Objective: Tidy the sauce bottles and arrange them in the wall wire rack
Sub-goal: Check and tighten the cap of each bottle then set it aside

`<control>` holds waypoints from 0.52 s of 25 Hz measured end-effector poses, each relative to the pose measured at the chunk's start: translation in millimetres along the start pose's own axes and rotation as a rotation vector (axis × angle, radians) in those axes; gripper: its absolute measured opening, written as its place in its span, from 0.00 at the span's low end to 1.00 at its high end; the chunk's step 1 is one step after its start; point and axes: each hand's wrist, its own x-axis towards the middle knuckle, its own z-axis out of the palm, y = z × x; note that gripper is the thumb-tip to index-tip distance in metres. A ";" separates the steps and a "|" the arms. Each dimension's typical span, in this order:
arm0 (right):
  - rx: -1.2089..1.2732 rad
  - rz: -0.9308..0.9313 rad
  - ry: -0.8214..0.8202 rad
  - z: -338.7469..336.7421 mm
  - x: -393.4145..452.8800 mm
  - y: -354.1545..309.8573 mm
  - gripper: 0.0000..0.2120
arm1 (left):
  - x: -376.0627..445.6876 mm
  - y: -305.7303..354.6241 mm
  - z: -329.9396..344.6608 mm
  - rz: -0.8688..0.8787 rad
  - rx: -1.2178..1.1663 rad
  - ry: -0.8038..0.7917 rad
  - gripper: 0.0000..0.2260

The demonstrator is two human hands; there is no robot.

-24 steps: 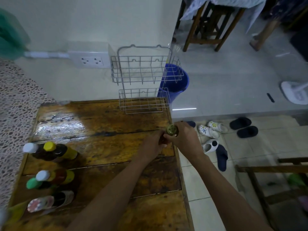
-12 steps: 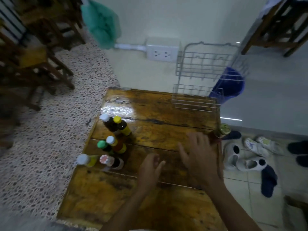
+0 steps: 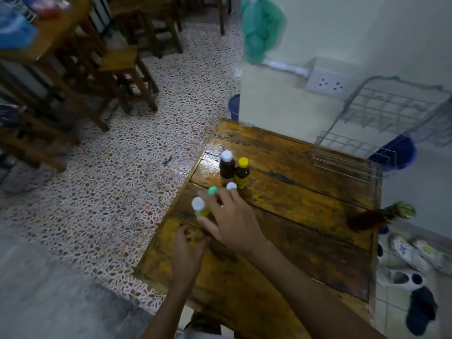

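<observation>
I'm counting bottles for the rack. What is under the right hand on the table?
Under the right hand three caps show: green cap, white cap, and a white-capped yellow bottle. The bottles' bodies, and any other bottle beneath the palm, are covered.

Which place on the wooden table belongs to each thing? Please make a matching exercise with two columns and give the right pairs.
Things:
1. bottle with yellow cap
2. dark bottle with green-gold lid
3. wire rack
4. right hand

Places:
A. at the table's right edge, alone
B. at the far right corner, against the wall
C. over the cluster of bottles at the left side
D. upright beside the bottle with white cap, near the left edge

Pairs: 1-D, 2-A, 3-B, 4-C
</observation>
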 end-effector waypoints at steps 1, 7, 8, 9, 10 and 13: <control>-0.045 -0.032 -0.023 2.4 10.6 -7.4 0.23 | 10.9 1.4 -5.3 0.077 -0.040 -0.045 0.24; -0.093 -0.192 -0.096 20.7 48.5 -26.4 0.13 | 55.2 19.7 -25.2 0.274 -0.085 -0.292 0.13; -0.104 -0.244 -0.055 18.1 48.7 -29.4 0.14 | 57.8 20.5 -29.1 0.299 -0.089 -0.309 0.13; -0.129 -0.287 -0.001 13.4 48.0 -31.1 0.15 | 57.9 23.0 -35.1 0.314 -0.124 -0.330 0.12; -0.163 -0.320 0.060 6.1 47.4 -30.9 0.15 | 57.1 26.5 -42.9 0.312 -0.196 -0.354 0.13; -0.110 -0.284 0.159 -23.5 41.5 -21.2 0.17 | 55.2 42.2 -74.6 0.326 -0.195 -0.408 0.18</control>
